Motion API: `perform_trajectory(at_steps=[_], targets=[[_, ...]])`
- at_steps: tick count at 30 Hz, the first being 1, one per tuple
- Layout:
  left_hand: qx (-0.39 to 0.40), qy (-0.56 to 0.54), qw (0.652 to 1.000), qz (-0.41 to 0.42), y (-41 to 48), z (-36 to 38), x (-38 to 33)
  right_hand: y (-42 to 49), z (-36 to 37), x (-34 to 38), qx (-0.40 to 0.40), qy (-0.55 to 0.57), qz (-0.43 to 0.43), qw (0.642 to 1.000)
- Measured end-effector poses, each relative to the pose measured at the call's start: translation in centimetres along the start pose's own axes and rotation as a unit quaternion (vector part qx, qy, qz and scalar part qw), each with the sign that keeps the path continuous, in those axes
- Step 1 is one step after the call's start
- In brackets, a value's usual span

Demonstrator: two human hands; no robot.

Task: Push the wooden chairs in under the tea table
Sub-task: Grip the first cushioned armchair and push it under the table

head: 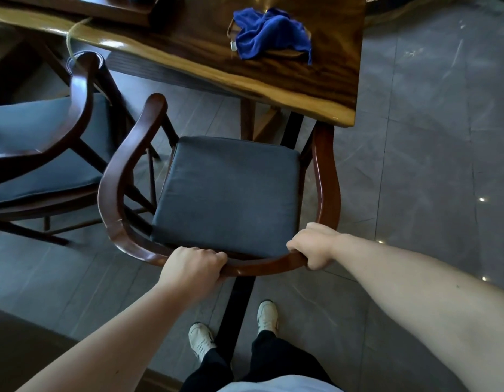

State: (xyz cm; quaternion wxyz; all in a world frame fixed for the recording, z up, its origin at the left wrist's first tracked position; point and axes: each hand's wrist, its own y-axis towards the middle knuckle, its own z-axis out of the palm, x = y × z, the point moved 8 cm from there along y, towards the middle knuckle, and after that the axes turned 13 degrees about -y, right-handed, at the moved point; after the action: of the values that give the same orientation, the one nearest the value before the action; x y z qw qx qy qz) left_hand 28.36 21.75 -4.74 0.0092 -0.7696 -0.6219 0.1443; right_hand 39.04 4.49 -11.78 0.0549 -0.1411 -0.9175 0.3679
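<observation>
A dark wooden armchair [123,165] with a grey seat cushion [228,193] stands in front of me, facing the glossy wooden tea table [310,89]. My left hand [192,267] grips the curved back rail left of centre. My right hand [315,246] grips the same rail at its right bend. The chair's right arm tip sits just under the table's near corner; the seat is still out from under the table. A second chair [81,89] of the same kind with a grey cushion stands to the left, partly under the table.
A crumpled blue cloth [270,32] lies on the table near its right end. A dark tray edge [117,12] is at the table's back left. Grey tiled floor [429,137] spreads to the right. My feet in white shoes [201,340] stand behind the chair.
</observation>
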Motion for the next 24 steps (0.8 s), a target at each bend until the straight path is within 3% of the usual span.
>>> perform_trajectory(at_steps=[8, 16, 21, 24], targets=[[-0.020, -0.032, 0.999, 0.025, -0.7, -1.0, -0.2, -0.5, 0.0, -0.6, -0.048, 0.008, 0.019, 0.999], [-0.012, -0.046, 0.999, 0.009, -4.5, -2.6, 10.3, 0.1, -7.5, 7.8, -0.200, 0.201, 0.001, 0.959], [0.018, -0.121, 0.992, 0.035, -4.8, -1.9, 15.1, 1.7, -9.7, 11.1, -0.159, 0.149, 0.136, 0.966], [0.087, -0.082, 0.989, 0.083, -4.0, -1.4, 15.2, 1.0, -9.7, 11.1, -0.159, 0.151, 0.181, 0.959]])
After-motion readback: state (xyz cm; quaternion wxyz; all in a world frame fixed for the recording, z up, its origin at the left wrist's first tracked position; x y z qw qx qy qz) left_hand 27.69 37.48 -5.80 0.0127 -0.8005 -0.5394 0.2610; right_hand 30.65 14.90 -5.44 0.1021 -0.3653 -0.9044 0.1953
